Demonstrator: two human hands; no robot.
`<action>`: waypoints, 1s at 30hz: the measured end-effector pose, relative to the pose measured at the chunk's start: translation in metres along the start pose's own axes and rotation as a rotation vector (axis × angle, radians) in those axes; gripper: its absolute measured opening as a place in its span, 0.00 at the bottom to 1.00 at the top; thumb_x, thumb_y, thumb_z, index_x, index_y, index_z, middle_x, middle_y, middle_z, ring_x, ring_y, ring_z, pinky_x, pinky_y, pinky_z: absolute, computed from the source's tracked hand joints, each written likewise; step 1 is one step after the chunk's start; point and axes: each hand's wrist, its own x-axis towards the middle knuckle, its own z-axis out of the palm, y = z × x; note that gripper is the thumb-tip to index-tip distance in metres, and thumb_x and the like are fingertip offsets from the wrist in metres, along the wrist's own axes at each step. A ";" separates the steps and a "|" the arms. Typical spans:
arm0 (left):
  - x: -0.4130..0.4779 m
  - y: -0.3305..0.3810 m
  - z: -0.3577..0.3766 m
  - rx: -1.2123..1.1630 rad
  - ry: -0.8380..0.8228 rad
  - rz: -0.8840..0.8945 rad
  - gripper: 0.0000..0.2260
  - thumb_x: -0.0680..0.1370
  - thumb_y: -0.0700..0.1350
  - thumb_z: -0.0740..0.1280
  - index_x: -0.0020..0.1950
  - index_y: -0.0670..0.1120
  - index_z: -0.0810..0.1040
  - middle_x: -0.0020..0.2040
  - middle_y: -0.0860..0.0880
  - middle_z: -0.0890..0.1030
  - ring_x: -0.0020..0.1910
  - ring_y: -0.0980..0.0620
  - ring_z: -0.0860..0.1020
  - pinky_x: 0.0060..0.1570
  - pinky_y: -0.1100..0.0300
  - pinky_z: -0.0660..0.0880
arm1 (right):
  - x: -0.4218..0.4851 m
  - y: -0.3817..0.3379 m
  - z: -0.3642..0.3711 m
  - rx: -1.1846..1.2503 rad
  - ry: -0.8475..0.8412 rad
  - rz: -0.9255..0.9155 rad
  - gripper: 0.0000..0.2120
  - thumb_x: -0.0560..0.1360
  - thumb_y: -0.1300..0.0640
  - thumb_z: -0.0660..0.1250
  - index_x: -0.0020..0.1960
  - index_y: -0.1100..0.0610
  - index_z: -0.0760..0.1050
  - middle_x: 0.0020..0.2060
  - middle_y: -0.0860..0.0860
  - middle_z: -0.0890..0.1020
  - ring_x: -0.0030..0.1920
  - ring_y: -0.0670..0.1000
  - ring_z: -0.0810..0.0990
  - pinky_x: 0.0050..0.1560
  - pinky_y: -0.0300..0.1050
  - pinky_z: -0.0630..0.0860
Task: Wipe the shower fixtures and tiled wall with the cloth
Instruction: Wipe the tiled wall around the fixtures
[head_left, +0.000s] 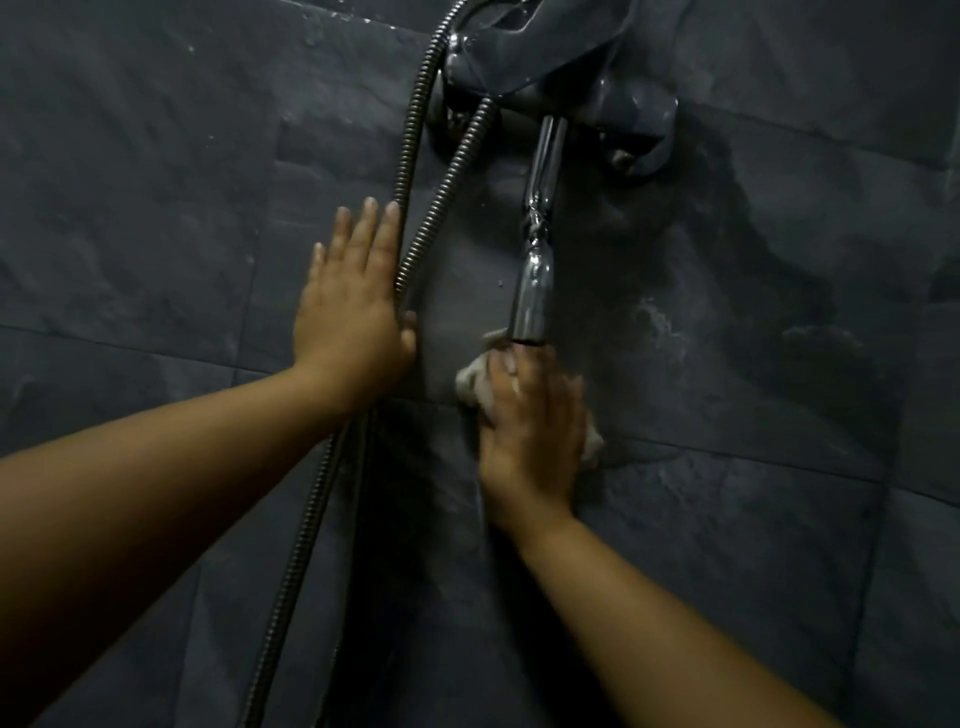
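**Shower wall: items in view**

- One tiled wall (727, 415), dark slate, showing wet streaks.
- One chrome mixer (550, 78) near the wall's top edge; one chrome spout (537, 249) is hanging below it.
- Two hose runs (410, 171).
- One pale cloth (472, 384): the right hand (530, 431) is pressing it flat against the wall below the spout.
- The left hand (348, 312) is lying open, gripping nothing, beside the hose.
- No legible writing.

Right hand (532, 431): grip presses cloth (474, 383) on tiled wall (727, 467), spout (535, 270) just above. Left hand (349, 317): flat, fingers spread, hose (400, 249) alongside.
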 end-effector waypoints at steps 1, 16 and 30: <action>0.004 -0.005 0.001 -0.018 -0.005 0.002 0.39 0.74 0.41 0.65 0.77 0.45 0.42 0.78 0.47 0.45 0.76 0.47 0.42 0.73 0.54 0.41 | -0.001 0.000 0.000 -0.015 -0.041 -0.064 0.27 0.69 0.54 0.58 0.69 0.52 0.64 0.70 0.52 0.62 0.70 0.58 0.61 0.69 0.56 0.52; 0.041 -0.064 -0.031 0.138 -0.039 0.084 0.30 0.77 0.46 0.59 0.76 0.55 0.51 0.61 0.44 0.78 0.53 0.36 0.77 0.38 0.55 0.63 | 0.093 -0.082 0.031 -0.078 0.017 0.177 0.30 0.69 0.50 0.52 0.71 0.51 0.67 0.72 0.51 0.66 0.72 0.56 0.62 0.71 0.56 0.52; 0.058 -0.074 -0.038 0.052 -0.068 0.165 0.20 0.78 0.46 0.56 0.71 0.53 0.61 0.57 0.46 0.78 0.55 0.41 0.76 0.40 0.57 0.65 | 0.141 -0.088 0.039 -0.118 0.169 0.536 0.23 0.76 0.52 0.58 0.71 0.50 0.67 0.72 0.51 0.65 0.71 0.55 0.62 0.70 0.52 0.56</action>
